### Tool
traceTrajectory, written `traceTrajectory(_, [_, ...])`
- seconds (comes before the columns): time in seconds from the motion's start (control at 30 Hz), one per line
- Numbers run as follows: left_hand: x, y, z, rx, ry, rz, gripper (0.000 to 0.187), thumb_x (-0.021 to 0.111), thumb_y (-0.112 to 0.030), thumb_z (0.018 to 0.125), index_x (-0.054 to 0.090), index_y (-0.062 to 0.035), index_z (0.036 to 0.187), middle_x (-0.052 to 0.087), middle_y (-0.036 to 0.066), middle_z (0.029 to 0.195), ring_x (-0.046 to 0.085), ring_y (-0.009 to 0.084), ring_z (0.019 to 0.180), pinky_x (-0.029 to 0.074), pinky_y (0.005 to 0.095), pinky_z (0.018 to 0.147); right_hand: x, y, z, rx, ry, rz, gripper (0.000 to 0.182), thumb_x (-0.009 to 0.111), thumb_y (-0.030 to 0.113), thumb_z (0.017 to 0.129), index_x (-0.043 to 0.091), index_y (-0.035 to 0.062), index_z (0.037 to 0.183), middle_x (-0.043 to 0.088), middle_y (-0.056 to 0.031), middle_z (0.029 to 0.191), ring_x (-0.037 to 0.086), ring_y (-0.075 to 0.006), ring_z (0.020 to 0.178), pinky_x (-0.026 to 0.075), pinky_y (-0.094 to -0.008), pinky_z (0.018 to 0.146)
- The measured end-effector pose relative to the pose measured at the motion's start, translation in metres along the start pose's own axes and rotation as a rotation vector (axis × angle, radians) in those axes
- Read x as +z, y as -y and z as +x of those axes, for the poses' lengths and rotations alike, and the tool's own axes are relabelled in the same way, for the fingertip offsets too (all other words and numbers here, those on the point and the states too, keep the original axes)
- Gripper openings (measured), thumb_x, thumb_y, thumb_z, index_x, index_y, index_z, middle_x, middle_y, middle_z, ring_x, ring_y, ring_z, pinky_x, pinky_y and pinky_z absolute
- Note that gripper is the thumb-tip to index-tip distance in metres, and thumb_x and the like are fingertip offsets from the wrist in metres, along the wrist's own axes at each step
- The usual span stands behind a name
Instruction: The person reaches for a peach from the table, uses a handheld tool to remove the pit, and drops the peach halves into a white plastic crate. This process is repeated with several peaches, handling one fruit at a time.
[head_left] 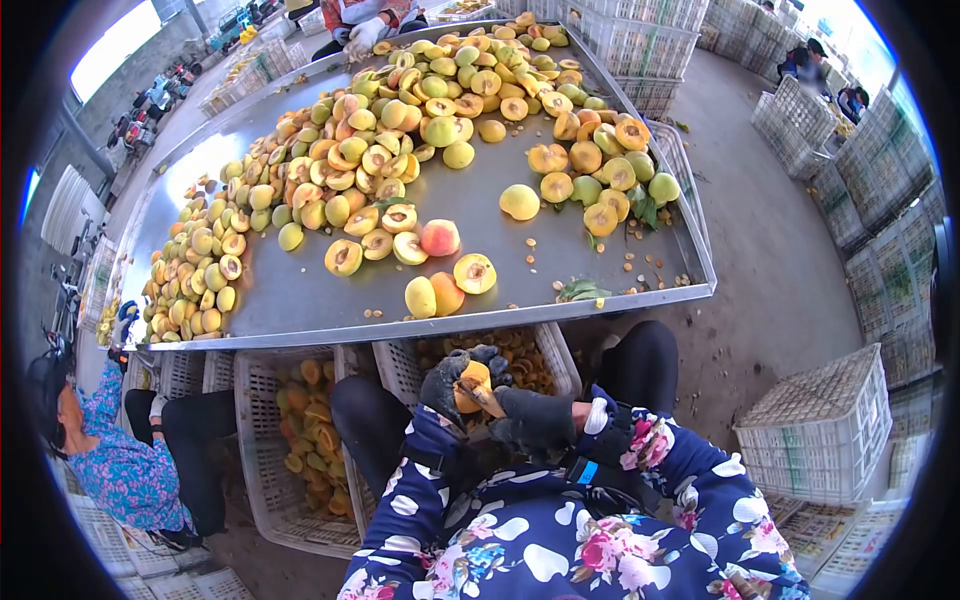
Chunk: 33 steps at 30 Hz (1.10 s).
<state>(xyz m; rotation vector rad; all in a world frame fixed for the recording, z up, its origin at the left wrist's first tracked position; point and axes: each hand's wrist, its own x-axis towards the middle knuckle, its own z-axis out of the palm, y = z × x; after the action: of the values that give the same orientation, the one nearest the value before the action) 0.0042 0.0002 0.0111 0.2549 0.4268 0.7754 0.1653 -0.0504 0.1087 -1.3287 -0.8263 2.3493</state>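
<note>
My left hand (pixel 440 386), in a dark glove, is closed around a yellow-orange peach (pixel 470 378) above a crate between my knees. Against the fruit, my gloved right hand (pixel 540 418) grips a small tan tool (pixel 488 402); its exact kind is hard to make out. Beneath both hands, the white plastic crate (pixel 562 362) holds cut peach pieces (pixel 522 352). On the metal table's near edge lie a halved peach (pixel 474 273) with its pit cavity showing and whole-looking peaches (pixel 420 297).
A large heap of peaches (pixel 340 150) covers much of the metal table (pixel 380 318). Another crate (pixel 262 500) of peach halves stands left of my leg. A co-worker (pixel 130 450) sits at far left; another's gloved hands (pixel 365 35) are across the table. Stacked crates (pixel 815 425) line the right.
</note>
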Motion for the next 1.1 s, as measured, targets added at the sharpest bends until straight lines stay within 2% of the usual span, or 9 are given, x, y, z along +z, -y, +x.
traceTrajectory(0.13, [-0.015,0.005,0.006,0.013,0.084,0.028,0.047,0.041,-0.031,0.087,0.041,0.0023,0.119,0.049,0.017,0.116,0.049,0.0285,0.106,0.039,0.0425,0.092,-0.012,-0.022,0.015,-0.205,0.221,-0.108,0.023,0.049,0.031,0.086,0.052,0.0079,0.089,0.051,-0.0015,0.065,0.045,-0.0079,0.043,0.035,-0.0192,0.036])
traceTrajectory(0.2, [-0.01,0.007,0.004,0.12,0.072,0.281,0.048,0.038,-0.032,0.088,0.04,0.0023,0.121,0.046,0.017,0.121,0.046,0.0291,0.11,0.036,0.0431,0.095,-0.01,-0.021,0.011,-0.18,0.281,0.153,0.016,0.054,0.022,0.084,0.052,0.0075,0.088,0.051,-0.0017,0.063,0.045,-0.0063,0.041,0.033,-0.0172,0.034])
traceTrajectory(0.43, [-0.019,0.022,0.023,0.386,0.304,-0.05,0.051,0.036,-0.033,0.087,0.035,0.0009,0.126,0.039,0.015,0.129,0.039,0.0289,0.117,0.028,0.0438,0.101,0.005,-0.039,0.022,-0.176,0.354,0.585,0.014,0.054,0.017,0.084,0.046,0.0057,0.087,0.045,0.0011,0.056,0.039,-0.0048,0.038,0.031,-0.0186,0.031])
traceTrajectory(0.53, [-0.008,0.026,0.022,0.392,0.277,-0.205,0.044,0.035,-0.026,0.088,0.039,0.0019,0.122,0.044,0.016,0.125,0.044,0.0299,0.112,0.032,0.0415,0.099,0.009,-0.042,0.02,-0.17,0.325,0.68,0.014,0.054,0.017,0.084,0.046,0.0057,0.086,0.044,0.0005,0.055,0.039,-0.0055,0.037,0.03,-0.0191,0.031])
traceTrajectory(0.77, [-0.118,0.051,0.043,0.191,-0.158,-0.108,0.046,0.04,-0.041,0.086,0.051,-0.0002,0.102,0.056,0.015,0.098,0.054,0.0274,0.088,0.043,0.0369,0.085,0.008,-0.047,0.016,-0.243,0.244,0.432,0.016,0.054,0.021,0.084,0.046,0.0072,0.084,0.045,-0.0001,0.055,0.038,-0.006,0.035,0.03,-0.0189,0.029])
traceTrajectory(0.87, [-0.063,0.034,0.014,0.529,-0.327,0.857,0.042,0.042,-0.035,0.085,0.05,0.0011,0.106,0.055,0.018,0.101,0.053,0.0306,0.093,0.042,0.04,0.085,0.008,-0.046,0.012,-0.283,0.158,0.379,0.017,0.054,0.023,0.084,0.045,0.0079,0.085,0.044,-0.0001,0.054,0.038,-0.0062,0.035,0.031,-0.019,0.029])
traceTrajectory(0.93, [-0.015,0.016,0.0,0.522,0.089,0.01,0.042,0.043,-0.027,0.084,0.048,0.0031,0.113,0.054,0.019,0.106,0.053,0.0308,0.095,0.042,0.0414,0.085,0.005,-0.044,0.001,-0.293,0.12,0.408,0.017,0.054,0.023,0.084,0.044,0.0083,0.087,0.043,0.0001,0.053,0.038,-0.0065,0.035,0.031,-0.0198,0.03])
traceTrajectory(1.0, [0.022,-0.024,-0.04,0.528,-0.226,0.128,0.044,0.048,-0.024,0.081,0.048,0.0051,0.114,0.055,0.016,0.104,0.054,0.0269,0.093,0.045,0.0392,0.079,-0.002,-0.049,0.002,-0.291,0.009,0.356,0.018,0.054,0.023,0.084,0.044,0.0085,0.087,0.042,0.0004,0.053,0.039,-0.0069,0.036,0.032,-0.021,0.031])
traceTrajectory(1.1, [0.022,-0.087,-0.091,0.988,-0.328,0.471,0.021,0.049,-0.008,0.079,0.06,0.0045,0.093,0.062,0.014,0.09,0.058,0.0204,0.084,0.046,0.0342,0.076,-0.027,-0.072,0.016,-0.404,-0.076,0.047,0.019,0.054,0.023,0.083,0.044,0.008,0.088,0.041,0.0009,0.054,0.04,-0.0076,0.038,0.033,-0.0235,0.032])
